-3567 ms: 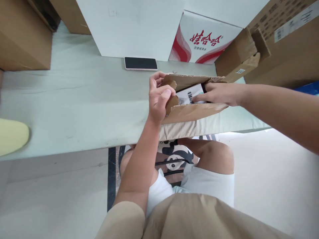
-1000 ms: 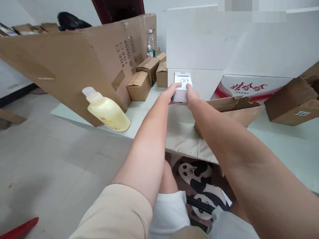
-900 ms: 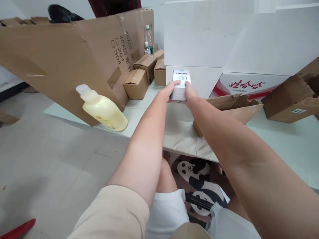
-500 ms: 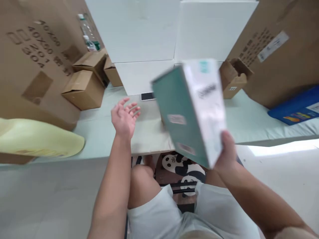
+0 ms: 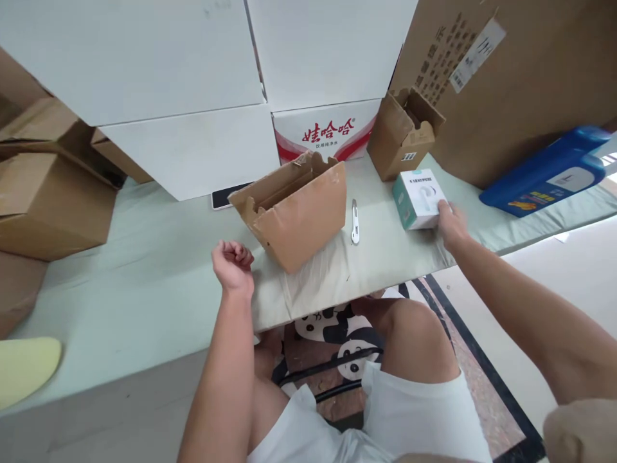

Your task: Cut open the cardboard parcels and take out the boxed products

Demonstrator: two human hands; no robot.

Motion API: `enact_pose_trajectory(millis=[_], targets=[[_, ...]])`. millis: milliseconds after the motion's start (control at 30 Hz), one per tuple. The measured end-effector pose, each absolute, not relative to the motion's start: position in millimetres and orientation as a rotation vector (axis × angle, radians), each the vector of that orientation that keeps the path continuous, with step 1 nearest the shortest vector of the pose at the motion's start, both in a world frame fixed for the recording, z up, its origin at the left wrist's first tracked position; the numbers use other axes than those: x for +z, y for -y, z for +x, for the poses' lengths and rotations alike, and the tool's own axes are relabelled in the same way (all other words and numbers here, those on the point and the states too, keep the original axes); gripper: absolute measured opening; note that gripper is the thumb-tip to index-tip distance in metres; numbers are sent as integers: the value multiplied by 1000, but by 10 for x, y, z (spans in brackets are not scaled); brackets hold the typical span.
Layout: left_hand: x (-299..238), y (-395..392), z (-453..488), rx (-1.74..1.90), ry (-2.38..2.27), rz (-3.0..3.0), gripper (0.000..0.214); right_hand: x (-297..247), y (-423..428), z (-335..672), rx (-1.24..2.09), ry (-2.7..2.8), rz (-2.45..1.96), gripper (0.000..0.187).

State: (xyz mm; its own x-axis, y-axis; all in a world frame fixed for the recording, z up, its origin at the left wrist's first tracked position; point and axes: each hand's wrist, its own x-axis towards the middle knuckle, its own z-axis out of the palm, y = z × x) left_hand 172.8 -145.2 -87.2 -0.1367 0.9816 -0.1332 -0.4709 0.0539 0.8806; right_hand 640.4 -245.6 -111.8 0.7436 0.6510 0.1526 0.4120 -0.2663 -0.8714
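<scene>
Surface [image 5: 149,276] covered in pale green cloth, backed by stacked white boxes [image 5: 187,151] and a red-lettered carton [image 5: 325,138]; flanked on the right by a large cardboard box [image 5: 511,83], with a blue bottle [image 5: 540,177] leaned near it. Pale floor and a panda-print mat [image 5: 332,331] seen below. Small white-and-teal box [image 5: 420,200] placed on the right part of the surface, in front of a small brown carton [image 5: 401,138]; touched at its right side by the right grip [image 5: 448,222], motion-blurred, fingers partly hidden, so whether it is clasped can't be told. Left grip [image 5: 232,265] loosely curled, nothing seen in it, just beside an open carton [image 5: 308,222]; carton floor hidden by its walls. White cutter [image 5: 355,222] laid between carton and box. Phone [image 5: 224,197] partly covered by the carton. Yellow object [image 5: 26,370] cut off at left edge.
</scene>
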Motion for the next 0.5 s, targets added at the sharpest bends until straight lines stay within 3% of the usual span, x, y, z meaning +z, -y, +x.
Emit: enact_pose_trajectory(millis=[133,267,500], targets=[[-856,1373,1752,1477,-1013,716,54,-1042,2333,6311,89,820,-2139,67],[-835,1323,1755,1488,-1008,725,54,-1027,2252,6001,115,935,-2374,86],[-1035,1270,1786,1722,-1039,942,33,-1036,1997,6123,16,1020,-2538,78]])
